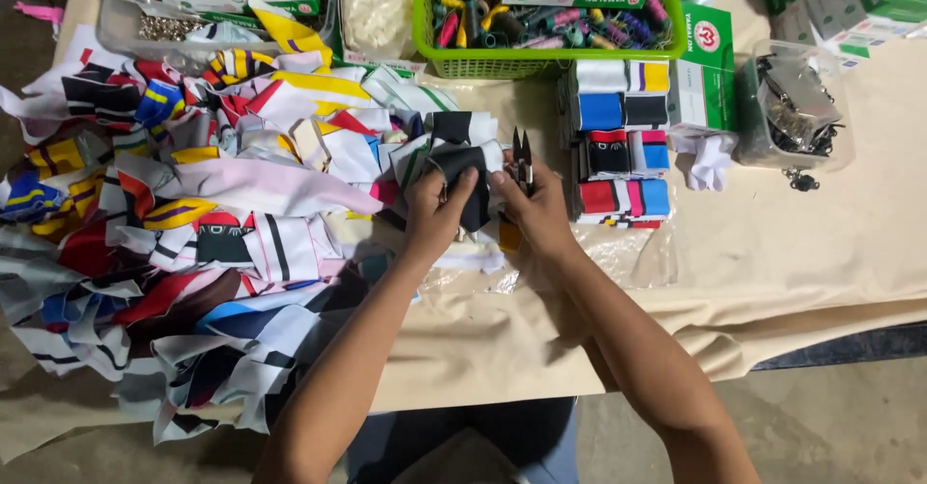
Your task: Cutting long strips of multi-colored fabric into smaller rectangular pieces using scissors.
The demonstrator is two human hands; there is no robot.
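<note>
My left hand (pixel 436 211) and my right hand (pixel 534 212) meet over the table's middle, both pinching a small black piece of fabric (pixel 464 167). My right hand also grips small thread snips (pixel 522 156), whose dark blades point away from me. A big heap of colourful fabric scraps (pixel 208 214) in red, yellow, blue, white and black lies left of my hands. Right of them stand neat stacks of folded pieces (pixel 621 141).
The table wears a beige cloth (pixel 792 252). At the back sit a green basket (pixel 550 61) of thread spools, green boxes (pixel 705 69), a clear tub of metal clips (pixel 794 108) and a tray of white parts (pixel 377 6). Clear plastic film (pixel 628 252) lies under the stacks.
</note>
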